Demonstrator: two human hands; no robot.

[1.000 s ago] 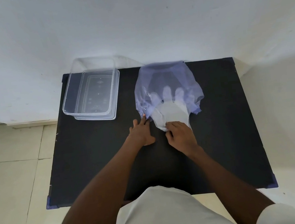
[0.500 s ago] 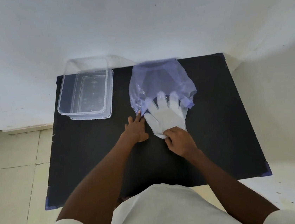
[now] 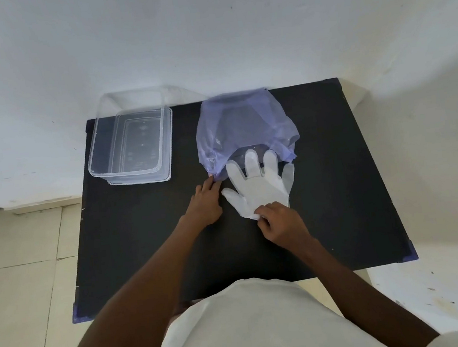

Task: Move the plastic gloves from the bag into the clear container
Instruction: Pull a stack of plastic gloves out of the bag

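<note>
Fingers (image 3: 261, 214) of my right hand (image 3: 280, 223) pinch the cuff of a plastic glove (image 3: 259, 187), which has slid almost clear of the purple bag (image 3: 242, 126) over the last second; only its fingertips now lie at the bag's mouth. My left hand (image 3: 205, 201) pins the bag's corner to the black surface (image 3: 149, 239). Extraction looks nearly done. Next comes the carry left to the clear container (image 3: 130, 144), sitting empty and well apart.

A black table (image 3: 338, 189) stands against a white wall (image 3: 206, 33) at 12 o'clock; pale floor tiles (image 3: 20, 282) lie at 8 o'clock.
</note>
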